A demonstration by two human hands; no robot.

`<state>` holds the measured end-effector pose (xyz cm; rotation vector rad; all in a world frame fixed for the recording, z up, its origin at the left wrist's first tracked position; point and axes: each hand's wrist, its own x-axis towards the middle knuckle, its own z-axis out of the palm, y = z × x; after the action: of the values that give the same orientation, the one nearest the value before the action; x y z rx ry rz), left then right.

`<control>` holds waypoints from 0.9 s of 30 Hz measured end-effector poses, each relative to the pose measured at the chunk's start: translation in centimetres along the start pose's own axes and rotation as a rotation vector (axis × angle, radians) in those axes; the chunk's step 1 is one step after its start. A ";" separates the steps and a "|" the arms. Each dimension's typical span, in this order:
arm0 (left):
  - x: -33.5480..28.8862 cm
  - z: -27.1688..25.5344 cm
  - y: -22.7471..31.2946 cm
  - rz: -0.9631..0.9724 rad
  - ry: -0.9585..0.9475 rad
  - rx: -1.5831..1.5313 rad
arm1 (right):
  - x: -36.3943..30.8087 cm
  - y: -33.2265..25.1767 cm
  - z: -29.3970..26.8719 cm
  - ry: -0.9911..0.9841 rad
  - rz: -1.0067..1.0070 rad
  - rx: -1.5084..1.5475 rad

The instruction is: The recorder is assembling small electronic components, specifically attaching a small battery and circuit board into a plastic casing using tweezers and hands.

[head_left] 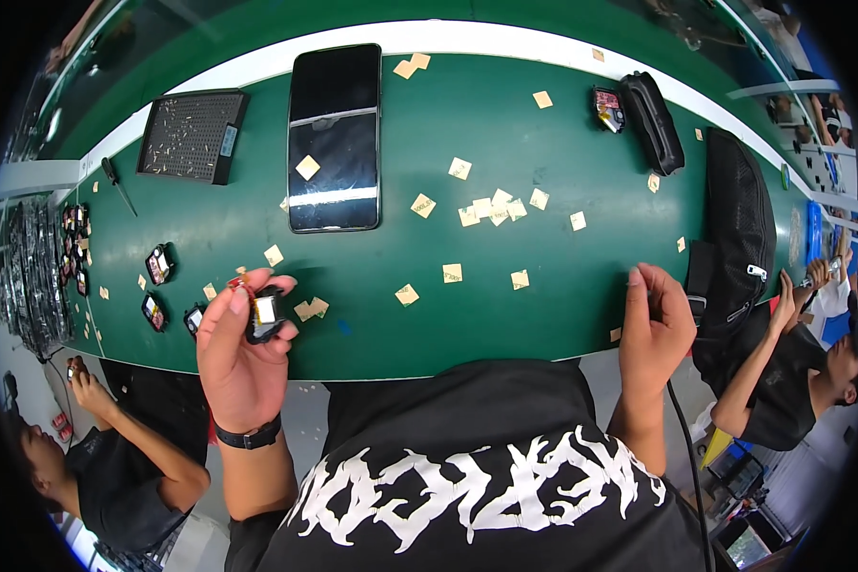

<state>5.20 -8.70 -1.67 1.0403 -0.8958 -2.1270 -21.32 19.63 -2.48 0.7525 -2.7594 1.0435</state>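
Over the near left of the table, my left hand (243,357) is closed on a small black electronic module (265,315) with a silver-white block set in it. A bit of red and yellow ribbon sticks up by the thumb. Just left of that hand lie more such modules (159,264), one partly hidden behind the fingers. Above the right near edge, my right hand (653,329) is closed, thumb and forefinger close together; whether anything small sits between them is hidden. A small paper square (615,335) lies beside it.
Paper squares (498,210) are scattered over the green table (429,334). A large black phone-like slab (334,143), black tray (193,136) and screwdriver (119,186) lie beyond. Right stand a black pouch (652,124) and black bag (734,219). Co-workers (114,458) sit either side.
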 end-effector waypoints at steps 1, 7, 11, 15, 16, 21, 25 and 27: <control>-0.2 -0.9 0.3 0.021 -0.033 -0.032 | 0.0 -0.2 -0.2 0.023 -0.045 -0.079; -1.7 -2.1 3.1 0.218 -0.019 -0.068 | -0.5 1.6 0.2 0.045 -0.206 -0.293; -2.8 -2.5 5.9 0.362 0.130 0.011 | -0.6 1.8 0.5 0.058 -0.199 -0.313; -4.9 -3.3 7.8 0.521 0.242 0.097 | -0.2 0.3 1.7 0.028 -0.307 -0.288; -5.4 -3.5 8.0 0.557 0.273 0.124 | 0.0 -0.1 1.9 0.026 -0.314 -0.275; -7.7 -5.1 7.9 0.622 0.285 0.196 | -0.2 -1.3 2.2 -0.108 -0.338 -0.096; -8.1 -4.6 6.1 0.504 0.254 0.236 | -1.8 -0.7 -0.2 -0.147 -0.515 -0.132; -7.8 -4.2 4.4 0.414 0.206 0.204 | -3.4 0.7 -0.8 -0.121 -0.573 -0.179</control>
<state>13.63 -6.77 3.06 1.0441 -1.1305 -1.5836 -18.77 21.94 -3.15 1.4888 -2.4291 0.6409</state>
